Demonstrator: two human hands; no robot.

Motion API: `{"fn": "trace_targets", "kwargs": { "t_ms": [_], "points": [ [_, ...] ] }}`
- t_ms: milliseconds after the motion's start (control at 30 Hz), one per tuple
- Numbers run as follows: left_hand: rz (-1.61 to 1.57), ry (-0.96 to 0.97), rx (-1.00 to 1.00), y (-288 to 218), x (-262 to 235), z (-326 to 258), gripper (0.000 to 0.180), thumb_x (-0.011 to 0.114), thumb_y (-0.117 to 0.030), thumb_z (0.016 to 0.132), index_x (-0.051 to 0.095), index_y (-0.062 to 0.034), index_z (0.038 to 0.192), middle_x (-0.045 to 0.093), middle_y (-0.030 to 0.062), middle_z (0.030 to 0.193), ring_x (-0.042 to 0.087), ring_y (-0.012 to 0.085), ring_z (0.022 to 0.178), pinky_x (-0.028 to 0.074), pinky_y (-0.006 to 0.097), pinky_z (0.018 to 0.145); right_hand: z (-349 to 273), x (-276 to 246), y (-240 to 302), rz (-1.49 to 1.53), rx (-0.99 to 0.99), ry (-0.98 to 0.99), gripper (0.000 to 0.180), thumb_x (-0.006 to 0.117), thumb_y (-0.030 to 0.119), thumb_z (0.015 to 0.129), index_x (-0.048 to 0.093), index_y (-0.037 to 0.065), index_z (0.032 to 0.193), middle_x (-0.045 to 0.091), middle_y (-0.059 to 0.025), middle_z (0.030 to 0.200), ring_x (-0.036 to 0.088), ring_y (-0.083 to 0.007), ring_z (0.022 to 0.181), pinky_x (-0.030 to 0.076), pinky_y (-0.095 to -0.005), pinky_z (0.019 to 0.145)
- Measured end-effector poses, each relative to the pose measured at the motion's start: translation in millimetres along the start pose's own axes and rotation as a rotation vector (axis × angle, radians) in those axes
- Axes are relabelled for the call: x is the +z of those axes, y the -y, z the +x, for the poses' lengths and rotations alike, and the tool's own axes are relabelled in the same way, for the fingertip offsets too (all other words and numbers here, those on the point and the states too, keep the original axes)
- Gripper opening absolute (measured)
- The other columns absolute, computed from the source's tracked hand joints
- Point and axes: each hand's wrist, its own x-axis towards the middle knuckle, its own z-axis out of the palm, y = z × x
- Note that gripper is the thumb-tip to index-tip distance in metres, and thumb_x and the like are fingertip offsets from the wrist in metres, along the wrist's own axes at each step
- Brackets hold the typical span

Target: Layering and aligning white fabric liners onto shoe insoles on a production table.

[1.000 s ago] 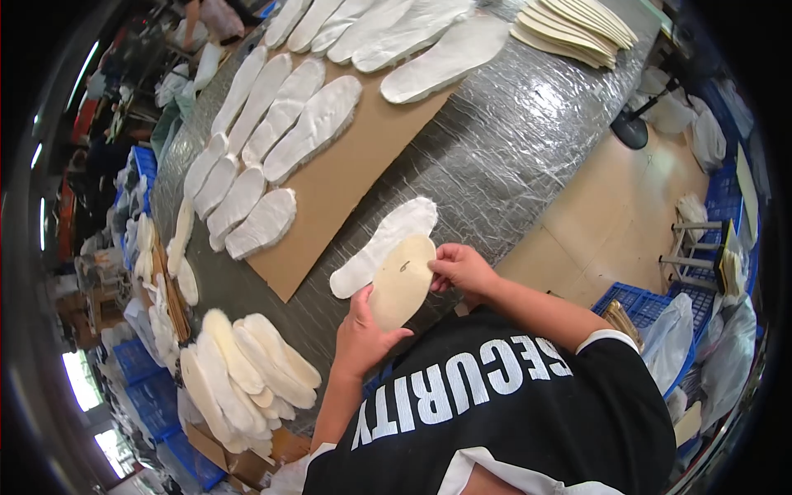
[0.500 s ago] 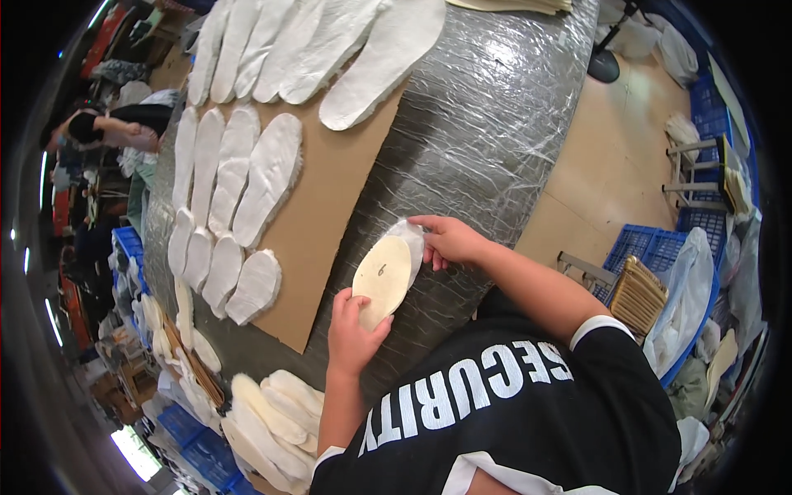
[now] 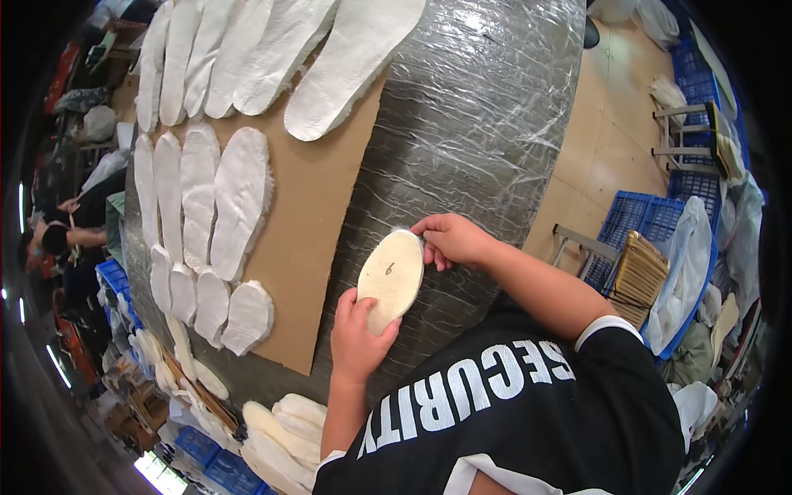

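Note:
A cream oval insole piece with a dark mark on its face lies over a white piece that shows only as a thin rim along its right edge. My left hand grips the lower end, thumb on top. At the upper right edge, my right hand pinches the stacked pieces between thumb and fingers, the other fingers curled. Both hands are just above the silvery wrinkled table cover. To their left, white fleece insoles lie in rows on a brown cardboard sheet.
More cream insoles are piled at the lower left. Beyond the table's right edge stand blue crates, a stack of tan pieces, a metal-legged stool and clear plastic bags. Another person is at the far left.
The cream piece has shifted right over the white one, which showed widely before and is now nearly covered. Both hands keep their hold. The view has swung slightly.

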Motion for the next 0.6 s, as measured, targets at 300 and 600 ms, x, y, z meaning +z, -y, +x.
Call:
{"fn": "trace_targets", "kwargs": {
  "t_ms": [300, 600],
  "points": [
    [-0.103, -0.037, -0.052, 3, 2, -7, 0.045, 0.079, -0.01, 0.06, 0.057, -0.0027, 0.098, 0.05, 0.018, 0.116, 0.054, 0.0339, 0.102, 0.046, 0.039, 0.087, 2, 4, 0, -0.002, -0.021, 0.0, 0.024, 0.046, 0.014, 0.095, 0.06, 0.002, 0.11, 0.059, -0.002, 0.069, 0.05, -0.0077, 0.049, 0.04, -0.0218, 0.044],
    [-0.096, -0.085, -0.013, 14, 0, -23, 0.046, 0.079, -0.011, 0.06, 0.056, -0.0033, 0.1, 0.049, 0.0178, 0.117, 0.055, 0.0337, 0.101, 0.047, 0.039, 0.085, 22, 17, -10, -0.234, -0.271, -0.19, 0.022, 0.061, 0.02, 0.085, 0.066, -0.001, 0.085, 0.064, -0.005, 0.069, 0.055, -0.0135, 0.059, 0.047, -0.0312, 0.059]
  ]
}}
